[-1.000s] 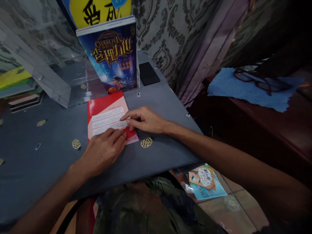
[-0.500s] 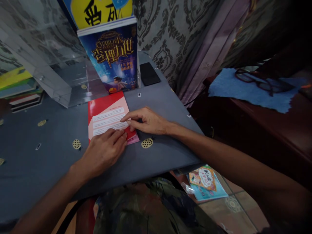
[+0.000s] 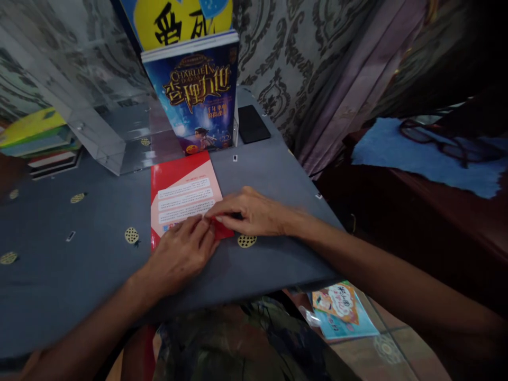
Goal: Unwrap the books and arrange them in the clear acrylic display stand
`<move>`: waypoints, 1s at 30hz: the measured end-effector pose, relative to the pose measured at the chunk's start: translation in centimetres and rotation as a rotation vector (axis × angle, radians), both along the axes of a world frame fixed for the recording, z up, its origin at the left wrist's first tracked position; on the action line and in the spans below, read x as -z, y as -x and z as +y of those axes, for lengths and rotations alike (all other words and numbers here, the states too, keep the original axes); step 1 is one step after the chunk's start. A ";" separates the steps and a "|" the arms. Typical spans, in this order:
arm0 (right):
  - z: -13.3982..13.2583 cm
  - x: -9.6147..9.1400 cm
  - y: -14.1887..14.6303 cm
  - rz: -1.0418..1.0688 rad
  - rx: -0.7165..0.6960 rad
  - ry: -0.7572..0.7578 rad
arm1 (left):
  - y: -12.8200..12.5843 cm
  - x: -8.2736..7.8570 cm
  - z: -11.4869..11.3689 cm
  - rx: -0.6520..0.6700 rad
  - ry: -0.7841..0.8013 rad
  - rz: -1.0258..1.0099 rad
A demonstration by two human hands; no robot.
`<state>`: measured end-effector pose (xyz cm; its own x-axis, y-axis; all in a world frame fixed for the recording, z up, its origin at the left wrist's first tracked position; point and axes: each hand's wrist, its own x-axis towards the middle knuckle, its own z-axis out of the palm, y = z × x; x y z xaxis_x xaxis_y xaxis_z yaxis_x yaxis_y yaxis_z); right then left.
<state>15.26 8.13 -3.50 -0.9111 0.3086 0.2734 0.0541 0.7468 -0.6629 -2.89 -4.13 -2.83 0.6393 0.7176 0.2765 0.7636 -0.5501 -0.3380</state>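
A red and pink printed leaflet (image 3: 182, 198) lies flat on the grey tabletop, with lines of text on its pale panel. My left hand (image 3: 178, 251) presses its fingers onto the near edge of the leaflet. My right hand (image 3: 254, 212) comes in from the right, and its fingertips meet the left fingers on the paper. A small red flap of the leaflet (image 3: 220, 230) shows under my right hand, by its thumb. My hands hide the leaflet's near corner. A pineapple-shaped print (image 3: 246, 241) on the table cover sits just below my right hand.
A book with a blue cover (image 3: 194, 90) stands upright behind the leaflet, next to a black phone (image 3: 252, 124). A clear acrylic box (image 3: 103, 116) stands at the left. Past the grey table's (image 3: 71, 270) right edge lie a blue cloth (image 3: 420, 159) and glasses (image 3: 448, 140).
The view has shifted slightly, and both hands have come closer together at the leaflet's near edge. The pink lower edge has given way to a red flap under my right hand.
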 end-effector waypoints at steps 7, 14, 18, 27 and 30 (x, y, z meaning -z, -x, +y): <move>-1.5 0.7 -0.8 0.103 0.060 -0.236 | 0.6 0.2 0.0 0.002 0.017 -0.097; -2.6 1.2 -1.5 0.174 0.102 -0.429 | 2.7 -0.1 3.0 -0.016 0.225 -0.235; -2.7 1.4 -1.3 0.206 0.106 -0.463 | 3.8 0.8 7.7 -0.115 0.263 -0.230; -2.7 1.8 -1.1 0.171 0.061 -0.435 | 5.3 2.2 14.9 -0.133 0.259 -0.311; -2.6 1.9 -0.9 0.139 0.050 -0.431 | 6.0 2.7 14.8 -0.098 0.263 -0.366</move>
<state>16.15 5.51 -5.39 -0.8434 0.1825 0.5053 0.0293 0.9547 -0.2960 -8.86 10.68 -5.49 0.4594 0.8455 0.2721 0.8593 -0.5006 0.1047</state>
